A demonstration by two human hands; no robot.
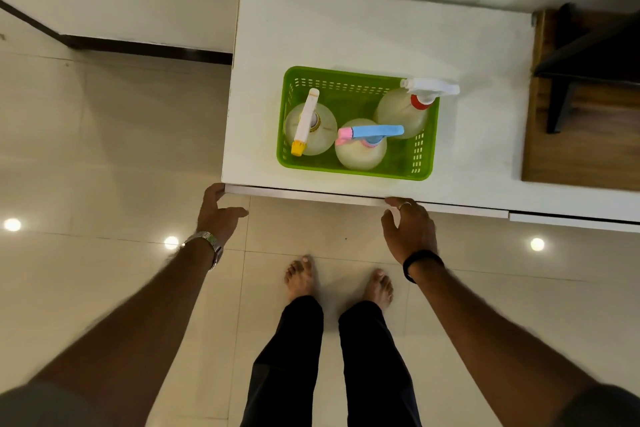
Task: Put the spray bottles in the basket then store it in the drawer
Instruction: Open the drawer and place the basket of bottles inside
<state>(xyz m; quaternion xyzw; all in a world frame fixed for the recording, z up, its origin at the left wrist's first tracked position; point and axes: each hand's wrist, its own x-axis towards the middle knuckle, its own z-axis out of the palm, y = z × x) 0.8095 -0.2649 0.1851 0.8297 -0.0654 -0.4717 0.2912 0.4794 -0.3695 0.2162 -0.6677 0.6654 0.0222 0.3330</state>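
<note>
A green plastic basket (pixel 424 163) stands on the white cabinet top (pixel 346 31). Three spray bottles stand upright in it: one with a white and yellow trigger (pixel 306 121) at the left, one with a blue and pink trigger (pixel 363 146) in the middle, and one with a white and red trigger (pixel 408 107) at the right. Below the top's front edge runs the white drawer front (pixel 311 194). My left hand (pixel 216 213) touches its left corner with the thumb spread away. My right hand (pixel 410 227) has its fingertips at the edge further right. Neither hand holds anything.
A wooden surface with a dark metal frame (pixel 585 94) adjoins the cabinet on the right. A second white front (pixel 571 220) continues to the right of the drawer. My bare feet (pixel 339 282) stand on the glossy tiled floor just before the cabinet.
</note>
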